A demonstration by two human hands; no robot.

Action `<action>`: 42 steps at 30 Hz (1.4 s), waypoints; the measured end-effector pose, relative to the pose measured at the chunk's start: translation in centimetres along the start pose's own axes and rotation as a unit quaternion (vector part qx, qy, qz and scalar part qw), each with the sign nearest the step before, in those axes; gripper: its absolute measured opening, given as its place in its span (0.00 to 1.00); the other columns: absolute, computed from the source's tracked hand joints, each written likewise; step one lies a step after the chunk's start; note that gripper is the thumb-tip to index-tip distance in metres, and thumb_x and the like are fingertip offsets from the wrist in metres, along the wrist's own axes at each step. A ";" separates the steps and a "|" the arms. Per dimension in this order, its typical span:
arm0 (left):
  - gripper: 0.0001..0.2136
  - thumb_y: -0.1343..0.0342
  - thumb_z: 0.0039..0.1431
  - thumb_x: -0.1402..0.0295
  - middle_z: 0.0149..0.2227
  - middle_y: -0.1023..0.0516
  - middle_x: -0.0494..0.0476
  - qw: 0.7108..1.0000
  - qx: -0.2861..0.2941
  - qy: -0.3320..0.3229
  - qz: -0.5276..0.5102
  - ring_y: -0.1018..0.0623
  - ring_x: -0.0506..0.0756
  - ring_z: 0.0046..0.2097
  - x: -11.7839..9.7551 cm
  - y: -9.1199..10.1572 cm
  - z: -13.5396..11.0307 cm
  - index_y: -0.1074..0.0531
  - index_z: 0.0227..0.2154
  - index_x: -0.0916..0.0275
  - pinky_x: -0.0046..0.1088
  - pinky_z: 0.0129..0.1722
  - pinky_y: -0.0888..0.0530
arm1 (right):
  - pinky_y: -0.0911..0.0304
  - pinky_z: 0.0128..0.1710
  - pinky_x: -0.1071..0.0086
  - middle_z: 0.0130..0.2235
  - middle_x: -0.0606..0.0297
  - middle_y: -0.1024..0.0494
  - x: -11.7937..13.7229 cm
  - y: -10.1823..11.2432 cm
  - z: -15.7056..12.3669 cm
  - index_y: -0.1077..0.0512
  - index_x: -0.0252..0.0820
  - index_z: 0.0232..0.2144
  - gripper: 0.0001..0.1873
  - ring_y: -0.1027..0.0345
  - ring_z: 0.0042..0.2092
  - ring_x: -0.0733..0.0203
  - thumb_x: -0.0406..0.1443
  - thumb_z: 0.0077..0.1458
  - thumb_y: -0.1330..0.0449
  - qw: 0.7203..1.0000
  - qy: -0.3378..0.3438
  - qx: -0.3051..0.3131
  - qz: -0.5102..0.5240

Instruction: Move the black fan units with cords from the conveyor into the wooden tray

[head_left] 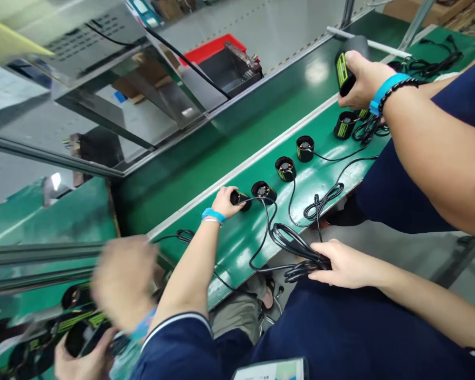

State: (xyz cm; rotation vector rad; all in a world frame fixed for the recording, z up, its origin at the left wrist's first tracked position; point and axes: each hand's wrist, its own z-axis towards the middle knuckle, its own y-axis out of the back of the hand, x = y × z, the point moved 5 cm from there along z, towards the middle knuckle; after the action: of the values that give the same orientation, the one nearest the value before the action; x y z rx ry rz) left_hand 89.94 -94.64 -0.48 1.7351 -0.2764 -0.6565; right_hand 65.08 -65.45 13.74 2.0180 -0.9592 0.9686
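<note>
My left hand (225, 202), with a blue wristband, is closed around a small black cylindrical fan unit (241, 199) on the green bench. Much of that unit is covered by my fingers. My right hand (338, 264) grips a folded bundle of black cable (295, 248) just off the bench's front edge. From the bundle, cable runs up to the units near my left hand. Right beside that hand stands another fan unit (263, 192), open side up. Farther right are two more, a fan unit (285, 169) and a fan unit (305, 148), each with a cable attached.
At right, a co-worker's hand (360, 76) holds a larger black cylinder (343, 74). At left, another co-worker's hands (122, 279) work among black parts, one blurred. A white rail (245, 169) divides the green surface (237, 140). A red bin (214, 47) stands beyond the metal frame.
</note>
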 end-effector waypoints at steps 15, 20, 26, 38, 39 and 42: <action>0.35 0.47 0.55 0.57 0.50 0.31 0.66 0.991 0.067 -0.092 0.065 0.32 0.65 0.50 -5.4 -1.6 -2.2 0.47 0.63 0.68 0.44 0.52 0.30 | 0.48 0.29 0.74 0.25 0.70 0.29 -1.8 -1.4 0.0 0.38 0.41 0.26 0.10 0.40 0.26 0.67 0.37 0.51 0.39 0.999 0.027 -0.025 0.012; 0.29 0.48 0.55 0.55 0.50 0.31 0.67 0.983 0.082 -0.125 0.102 0.31 0.65 0.49 -5.8 -1.2 -1.8 0.39 0.56 0.69 0.42 0.51 0.30 | 0.49 0.28 0.74 0.23 0.72 0.33 -1.7 -1.1 -0.5 0.40 0.41 0.24 0.14 0.43 0.25 0.69 0.38 0.50 0.38 0.998 0.018 -0.051 -0.009; 0.31 0.45 0.50 0.53 0.48 0.29 0.64 0.964 0.153 -0.148 0.160 0.30 0.65 0.49 -6.9 -1.2 -0.9 0.37 0.55 0.65 0.42 0.47 0.28 | 0.51 0.28 0.73 0.23 0.73 0.34 -1.4 -1.3 -0.4 0.40 0.40 0.24 0.14 0.46 0.25 0.70 0.40 0.50 0.37 0.997 -0.009 -0.059 -0.040; 0.26 0.43 0.47 0.50 0.46 0.23 0.59 0.984 0.144 -0.046 0.099 0.23 0.62 0.46 -7.3 -0.8 0.3 0.30 0.47 0.59 0.35 0.43 0.27 | 0.50 0.29 0.75 0.26 0.70 0.30 -0.7 -1.9 -0.1 0.36 0.39 0.26 0.11 0.39 0.28 0.69 0.38 0.51 0.38 0.998 0.014 -0.059 -0.008; 0.26 0.43 0.47 0.50 0.44 0.23 0.59 0.984 0.148 -0.031 0.098 0.23 0.62 0.45 -7.6 -0.5 0.3 0.30 0.47 0.58 0.35 0.41 0.27 | 0.49 0.29 0.75 0.26 0.70 0.30 -0.7 -2.0 -0.1 0.36 0.39 0.26 0.11 0.39 0.28 0.69 0.37 0.51 0.38 0.998 0.012 -0.059 -0.005; 0.25 0.43 0.45 0.49 0.41 0.22 0.58 0.982 0.160 0.002 0.102 0.23 0.62 0.43 -8.3 0.4 0.2 0.29 0.44 0.57 0.33 0.38 0.28 | 0.49 0.29 0.76 0.26 0.70 0.30 -0.3 -1.8 -0.4 0.36 0.39 0.26 0.10 0.39 0.28 0.69 0.36 0.51 0.38 0.998 0.008 -0.061 -0.003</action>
State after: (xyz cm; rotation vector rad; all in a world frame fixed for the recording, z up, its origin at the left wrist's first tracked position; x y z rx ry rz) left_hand 83.08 -90.68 2.18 1.9800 -0.5743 -0.4768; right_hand 66.29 -64.18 13.21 1.9082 -0.9800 0.9007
